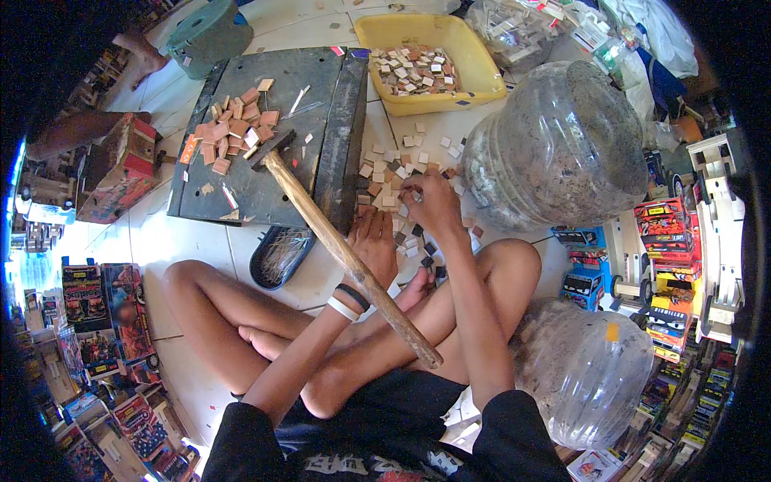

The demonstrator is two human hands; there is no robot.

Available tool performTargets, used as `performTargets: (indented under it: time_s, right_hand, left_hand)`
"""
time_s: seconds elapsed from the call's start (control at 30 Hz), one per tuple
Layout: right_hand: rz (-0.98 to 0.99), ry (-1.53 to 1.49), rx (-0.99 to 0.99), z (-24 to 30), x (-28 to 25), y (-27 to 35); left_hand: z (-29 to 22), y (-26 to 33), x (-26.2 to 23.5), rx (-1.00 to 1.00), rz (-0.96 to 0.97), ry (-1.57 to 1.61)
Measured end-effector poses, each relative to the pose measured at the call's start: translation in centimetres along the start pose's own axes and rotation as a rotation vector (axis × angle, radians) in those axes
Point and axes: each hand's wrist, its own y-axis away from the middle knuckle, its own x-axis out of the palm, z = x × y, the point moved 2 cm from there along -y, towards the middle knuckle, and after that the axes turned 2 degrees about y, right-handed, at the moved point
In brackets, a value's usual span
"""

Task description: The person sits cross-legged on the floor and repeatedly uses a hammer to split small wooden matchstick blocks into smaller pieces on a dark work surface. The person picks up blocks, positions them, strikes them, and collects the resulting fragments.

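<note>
The person sits cross-legged on the tiled floor (152, 233). The right hand (432, 201) reaches forward, fingers curled and pinching a small square tile from the scattered tiles (393, 189) lying at 12 o'clock from the knees. The left hand (374, 241) lies flat, fingers spread, palm down on the floor at 7 o'clock from the right one. A hammer (337, 241) with a rough wooden handle leans across the left wrist, its dark head on a dark board (273, 88). A yellow plastic tub (474, 64) holds more tiles.
</note>
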Motion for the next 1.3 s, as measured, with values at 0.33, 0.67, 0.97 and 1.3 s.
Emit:
performTargets:
  time_s: [0.33,0.67,0.97,1.3]
  right_hand:
    - [-0.028,0.104,0.048,0.1,0.6,-0.4]
    - [-0.289,-0.330,-0.037,-2.6,1.3,-1.5]
    - [-0.269,-0.303,-0.082,-1.9,2.3,-2.1]
    - [-0.104,0.012,-0.289,2.0,2.4,-2.5]
  left_hand:
    - [-0.2,-2.7,0.8,-0.046,-0.234,0.019]
    - [1.1,-3.9,1.5,0.069,-0.271,0.197]
    - [-0.5,-5.4,2.9,0.000,-0.181,0.108]
    - [0.7,-4.2,1.1,-0.059,-0.282,0.178]
